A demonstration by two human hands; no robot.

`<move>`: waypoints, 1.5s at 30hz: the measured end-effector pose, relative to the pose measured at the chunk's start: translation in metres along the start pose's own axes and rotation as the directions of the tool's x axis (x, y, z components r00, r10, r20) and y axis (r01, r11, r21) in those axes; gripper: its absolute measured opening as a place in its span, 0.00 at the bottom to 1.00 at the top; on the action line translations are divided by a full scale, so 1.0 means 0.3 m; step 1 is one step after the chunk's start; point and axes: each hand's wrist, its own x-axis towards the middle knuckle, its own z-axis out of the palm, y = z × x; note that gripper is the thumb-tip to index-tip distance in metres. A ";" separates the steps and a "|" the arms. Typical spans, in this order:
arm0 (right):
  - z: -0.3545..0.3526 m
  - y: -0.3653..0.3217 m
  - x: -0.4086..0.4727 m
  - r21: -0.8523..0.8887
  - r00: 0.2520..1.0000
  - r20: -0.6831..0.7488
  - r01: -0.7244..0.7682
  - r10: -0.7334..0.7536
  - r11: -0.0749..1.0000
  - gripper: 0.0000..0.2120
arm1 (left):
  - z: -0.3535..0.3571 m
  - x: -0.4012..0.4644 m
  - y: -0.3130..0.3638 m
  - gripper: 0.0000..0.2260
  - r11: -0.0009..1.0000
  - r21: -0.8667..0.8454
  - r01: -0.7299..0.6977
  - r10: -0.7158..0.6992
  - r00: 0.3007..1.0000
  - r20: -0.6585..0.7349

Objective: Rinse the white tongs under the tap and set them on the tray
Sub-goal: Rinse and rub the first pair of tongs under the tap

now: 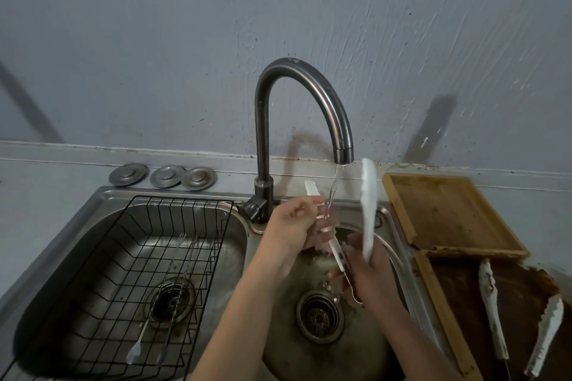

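Setting: grey worktop (55, 176), steel double sink (247, 241).
Tongs: white plastic tongs (369, 210) spread under curved dark tap (309, 86) so water reaches both arms.
Hands: my left hand (294, 223) and right hand (371, 275) each closed around an arm.
Tray: wooden tray (448, 210) waits at right.

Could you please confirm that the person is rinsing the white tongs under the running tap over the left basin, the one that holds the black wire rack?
Not quite: the head view shows the white tongs, in both hands, under the running tap over the right basin. The black wire rack sits in the left basin.
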 end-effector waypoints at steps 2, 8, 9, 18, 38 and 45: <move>-0.008 -0.036 0.013 0.185 0.997 0.012 -0.083 0.083 0.979 0.03 | -0.018 -0.003 -0.021 0.06 0.999 0.053 -0.003 0.009 0.992 -0.123; 0.042 -0.082 0.048 0.202 0.985 0.038 -0.174 0.170 0.964 0.06 | -0.014 -0.014 -0.123 0.07 0.993 0.058 0.101 -0.093 0.988 -0.125; 0.057 -0.080 0.049 0.175 0.985 0.042 -0.173 0.168 0.969 0.06 | -0.006 -0.019 -0.135 0.06 0.993 0.060 0.098 -0.094 0.993 -0.065; 0.049 -0.034 0.011 0.133 0.945 0.158 -0.309 0.288 0.942 0.10 | -0.018 -0.016 -0.164 0.12 0.955 0.255 0.152 -0.112 0.980 -0.165; 0.009 -0.031 0.066 0.203 0.868 0.251 -0.479 0.427 0.854 0.23 | -0.014 0.024 -0.159 0.07 0.955 0.294 0.031 -0.031 1.000 -0.004; 0.017 0.001 0.053 -0.235 0.946 0.083 -0.288 0.315 0.928 0.26 | -0.037 0.025 -0.186 0.05 0.945 0.327 0.002 0.028 0.996 -0.086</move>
